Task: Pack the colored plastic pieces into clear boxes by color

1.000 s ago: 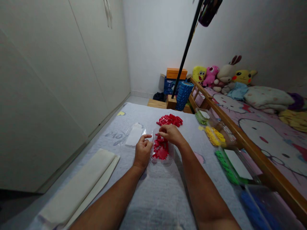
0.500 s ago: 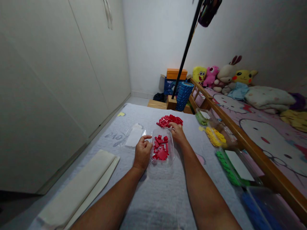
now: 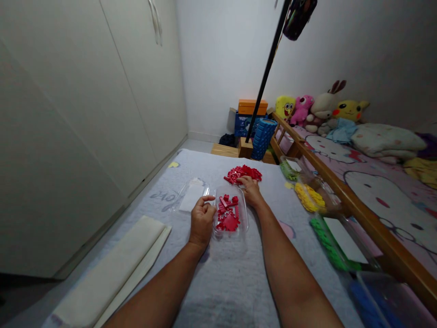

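Observation:
A clear plastic container (image 3: 244, 223) stands in the middle of the cloth with several red building pieces (image 3: 230, 222) inside. My left hand (image 3: 202, 218) is at its left rim, fingers curled and the index finger along the edge. Just beyond the container lies a heap of red building pieces (image 3: 251, 172). At the heap's near side is my right hand (image 3: 251, 189), its fingers bent together over the pieces; what lies between the fingertips is too small to make out. A clear lid with a white label (image 3: 193, 197) rests left of the container.
Clear boxes of light green (image 3: 289, 171), yellow (image 3: 309, 197), green (image 3: 329, 243) and blue pieces (image 3: 372, 300) line the right side, beside a wooden bed rail (image 3: 362, 214). A folded cream cloth (image 3: 116, 269) lies at left. A black pole (image 3: 266, 68) rises behind the table.
My right hand has drawn slightly back toward the container, its fingers still at the heap. My left hand stays at the container's rim. The whole view has shifted a little.

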Demonstrator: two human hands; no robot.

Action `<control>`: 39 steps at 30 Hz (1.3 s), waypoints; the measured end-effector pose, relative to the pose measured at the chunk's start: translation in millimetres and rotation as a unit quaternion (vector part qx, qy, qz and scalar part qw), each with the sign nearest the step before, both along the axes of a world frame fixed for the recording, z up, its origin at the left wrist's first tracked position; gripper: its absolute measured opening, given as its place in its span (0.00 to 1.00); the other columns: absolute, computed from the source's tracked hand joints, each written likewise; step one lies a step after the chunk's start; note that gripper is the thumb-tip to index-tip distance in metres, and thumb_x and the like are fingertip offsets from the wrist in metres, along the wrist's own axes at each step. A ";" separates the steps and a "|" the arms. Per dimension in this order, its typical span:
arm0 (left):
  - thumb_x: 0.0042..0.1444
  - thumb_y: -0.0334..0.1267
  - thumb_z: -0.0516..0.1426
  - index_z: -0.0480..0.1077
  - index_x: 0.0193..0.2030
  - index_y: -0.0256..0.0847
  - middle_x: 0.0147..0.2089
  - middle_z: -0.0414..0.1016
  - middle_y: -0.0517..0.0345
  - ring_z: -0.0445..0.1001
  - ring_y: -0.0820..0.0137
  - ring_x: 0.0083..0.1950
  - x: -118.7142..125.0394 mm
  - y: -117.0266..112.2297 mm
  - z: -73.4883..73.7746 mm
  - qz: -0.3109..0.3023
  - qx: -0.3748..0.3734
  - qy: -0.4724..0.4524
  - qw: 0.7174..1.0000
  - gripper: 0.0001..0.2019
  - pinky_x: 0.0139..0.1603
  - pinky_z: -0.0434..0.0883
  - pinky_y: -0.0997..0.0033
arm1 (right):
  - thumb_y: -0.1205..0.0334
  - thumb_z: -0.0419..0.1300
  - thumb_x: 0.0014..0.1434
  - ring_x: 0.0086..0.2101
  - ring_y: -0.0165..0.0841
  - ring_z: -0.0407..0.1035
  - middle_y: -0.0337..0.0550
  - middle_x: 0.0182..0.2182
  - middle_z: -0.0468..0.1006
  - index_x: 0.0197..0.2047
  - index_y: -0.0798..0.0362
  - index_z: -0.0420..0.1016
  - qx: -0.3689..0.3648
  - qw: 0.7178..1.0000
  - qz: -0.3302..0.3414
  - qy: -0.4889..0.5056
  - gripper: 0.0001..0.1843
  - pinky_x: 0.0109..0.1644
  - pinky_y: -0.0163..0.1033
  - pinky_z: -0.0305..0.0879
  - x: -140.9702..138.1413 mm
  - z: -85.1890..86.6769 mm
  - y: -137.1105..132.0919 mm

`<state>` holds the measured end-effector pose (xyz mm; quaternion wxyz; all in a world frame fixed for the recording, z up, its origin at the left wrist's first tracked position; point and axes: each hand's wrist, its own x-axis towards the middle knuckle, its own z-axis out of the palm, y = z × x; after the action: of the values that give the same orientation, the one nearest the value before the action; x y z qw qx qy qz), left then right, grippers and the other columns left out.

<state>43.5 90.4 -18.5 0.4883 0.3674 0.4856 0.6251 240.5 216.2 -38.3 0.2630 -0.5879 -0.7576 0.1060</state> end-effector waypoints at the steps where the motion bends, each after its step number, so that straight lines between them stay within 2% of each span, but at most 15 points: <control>1: 0.48 0.38 0.59 0.68 0.42 0.40 0.18 0.52 0.75 0.49 0.78 0.19 -0.3 0.0 -0.1 0.000 0.001 0.001 1.000 0.13 0.21 0.49 0.79 | 0.76 0.55 0.55 0.53 0.43 0.61 0.48 0.56 0.71 0.56 0.48 0.77 0.005 1.000 0.000 -0.001 0.27 0.58 0.47 0.57 -0.3 1.1 0.3; 5: 0.48 0.38 0.58 0.69 0.42 0.40 0.18 0.51 0.74 0.49 0.78 0.20 -0.7 -0.3 1.0 0.002 0.000 0.010 1.000 0.12 0.22 0.49 0.79 | 0.74 0.58 0.55 0.49 0.42 0.62 0.50 0.48 0.71 0.48 0.52 0.80 0.029 0.999 -0.003 0.014 0.18 0.57 0.48 0.57 -0.9 4.2 1.9; 11: 0.47 0.38 0.59 0.69 0.41 0.40 0.18 0.51 0.74 0.50 0.78 0.19 -0.4 -0.7 2.8 0.000 0.001 0.008 1.000 0.13 0.22 0.50 0.79 | 0.73 0.59 0.54 0.45 0.41 0.62 0.48 0.41 0.70 0.37 0.52 0.79 0.047 0.998 -0.031 0.023 0.10 0.55 0.46 0.59 -1.5 5.1 2.6; 17: 0.48 0.37 0.59 0.69 0.42 0.40 0.19 0.51 0.74 0.49 0.78 0.20 0.0 -0.1 1.9 -0.001 0.006 0.005 1.000 0.13 0.22 0.50 0.79 | 0.71 0.58 0.55 0.46 0.42 0.63 0.49 0.40 0.70 0.36 0.53 0.76 0.048 0.997 -0.041 0.032 0.08 0.55 0.46 0.59 0.7 4.4 2.1; 22: 0.48 0.38 0.59 0.68 0.42 0.40 0.19 0.51 0.74 0.49 0.78 0.20 -0.3 0.7 -1.0 -0.006 0.003 -0.002 1.000 0.13 0.22 0.49 0.79 | 0.67 0.57 0.53 0.42 0.39 0.65 0.45 0.36 0.71 0.35 0.52 0.71 0.039 0.988 -0.016 0.150 0.05 0.51 0.43 0.62 7.7 8.4 2.0; 24: 0.48 0.37 0.59 0.69 0.42 0.40 0.19 0.51 0.74 0.49 0.78 0.20 -0.3 0.9 -1.6 -0.006 0.000 -0.001 1.000 0.13 0.22 0.49 0.79 | 0.63 0.57 0.52 0.37 0.36 0.65 0.41 0.33 0.70 0.34 0.51 0.69 0.019 0.977 0.001 0.213 0.04 0.45 0.40 0.63 10.6 17.0 0.1; 27: 0.48 0.37 0.59 0.69 0.42 0.40 0.18 0.51 0.74 0.49 0.78 0.20 -0.2 1.2 -1.5 -0.005 -0.001 0.006 1.000 0.13 0.22 0.50 0.79 | 0.59 0.59 0.51 0.30 0.31 0.63 0.36 0.29 0.68 0.33 0.51 0.67 -0.041 0.960 0.061 0.270 0.07 0.38 0.37 0.61 12.4 39.9 -7.4; 31: 0.48 0.37 0.59 0.69 0.42 0.40 0.18 0.51 0.74 0.50 0.78 0.20 -0.3 2.0 -1.5 -0.004 0.003 0.015 1.000 0.13 0.23 0.51 0.79 | 0.58 0.60 0.53 0.28 0.29 0.60 0.34 0.26 0.67 0.31 0.52 0.67 -0.112 0.944 0.168 0.262 0.07 0.34 0.35 0.57 5.9 75.4 -24.3; 34: 0.49 0.36 0.58 0.69 0.42 0.40 0.19 0.51 0.74 0.49 0.78 0.20 -0.4 2.2 -1.5 -0.005 0.013 0.021 1.000 0.12 0.23 0.51 0.79 | 0.60 0.59 0.54 0.27 0.28 0.59 0.34 0.25 0.66 0.28 0.52 0.67 -0.141 0.937 0.226 0.226 0.07 0.33 0.35 0.56 -2.3 91.1 -34.4; 36: 0.50 0.36 0.58 0.69 0.42 0.40 0.19 0.51 0.73 0.49 0.78 0.20 -0.3 2.1 -1.1 -0.006 0.017 0.025 1.000 0.11 0.23 0.51 0.79 | 0.61 0.59 0.54 0.27 0.28 0.59 0.34 0.25 0.66 0.28 0.53 0.67 -0.146 0.937 0.237 0.213 0.06 0.32 0.34 0.56 -4.8 94.5 -36.8; 39: 0.49 0.36 0.57 0.69 0.41 0.40 0.18 0.51 0.73 0.50 0.77 0.20 -0.1 1.9 -0.3 -0.005 0.013 0.027 1.000 0.11 0.23 0.51 0.79 | 0.62 0.58 0.54 0.27 0.28 0.59 0.33 0.24 0.66 0.29 0.53 0.68 -0.118 0.954 0.191 0.199 0.05 0.31 0.34 0.55 -1.5 93.0 -34.2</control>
<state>43.4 92.3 -18.8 0.4733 0.3927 0.4884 0.6191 239.0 181.9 54.7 0.3115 -0.4258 -0.7705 0.3577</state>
